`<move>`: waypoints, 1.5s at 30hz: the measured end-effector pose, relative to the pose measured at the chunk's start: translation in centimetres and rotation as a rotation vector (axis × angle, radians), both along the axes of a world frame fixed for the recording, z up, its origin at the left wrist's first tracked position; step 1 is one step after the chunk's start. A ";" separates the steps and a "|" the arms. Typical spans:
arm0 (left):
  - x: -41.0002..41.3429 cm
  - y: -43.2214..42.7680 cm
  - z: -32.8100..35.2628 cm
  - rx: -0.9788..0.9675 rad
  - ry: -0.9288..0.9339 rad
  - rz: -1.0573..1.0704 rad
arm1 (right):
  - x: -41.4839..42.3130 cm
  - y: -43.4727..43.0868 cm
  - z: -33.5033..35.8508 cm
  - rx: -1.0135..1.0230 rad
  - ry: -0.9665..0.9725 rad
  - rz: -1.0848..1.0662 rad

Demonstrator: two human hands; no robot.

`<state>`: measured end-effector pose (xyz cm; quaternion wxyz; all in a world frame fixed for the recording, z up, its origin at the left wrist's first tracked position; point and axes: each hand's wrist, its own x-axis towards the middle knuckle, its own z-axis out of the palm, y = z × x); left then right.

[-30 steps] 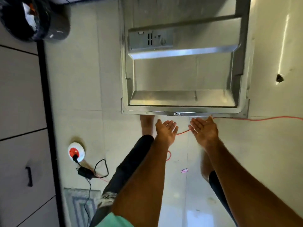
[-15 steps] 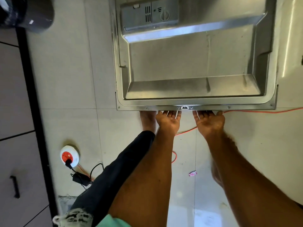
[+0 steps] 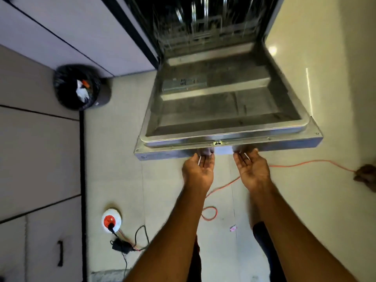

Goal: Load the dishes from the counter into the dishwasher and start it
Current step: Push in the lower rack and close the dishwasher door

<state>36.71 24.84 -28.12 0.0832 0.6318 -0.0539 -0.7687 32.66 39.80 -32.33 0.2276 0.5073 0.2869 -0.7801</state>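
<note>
Black-lined bin [image 3: 78, 87], orange cord [image 3: 223, 186] and white socket [image 3: 112, 219] lie on the floor [image 3: 114, 159].

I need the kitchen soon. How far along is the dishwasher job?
Done: the racks inside are too blurred to show whether dishes are loaded. In hand: the left hand and right hand sit palm-up, fingers straight, at the front edge of the open door, likely to lift it shut. Left: closing the door and starting the cycle.
</note>
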 end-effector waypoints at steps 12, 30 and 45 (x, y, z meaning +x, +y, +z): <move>-12.6 -7.3 16.5 -0.227 0.406 -0.260 | -14.6 -6.2 16.9 0.113 0.553 0.145; -24.8 -12.0 19.1 -0.722 0.501 -0.610 | -25.1 -8.3 18.5 1.616 1.369 1.097; -26.1 -16.7 17.1 -2.302 -0.342 -1.543 | -29.5 -10.5 18.8 1.684 1.304 1.193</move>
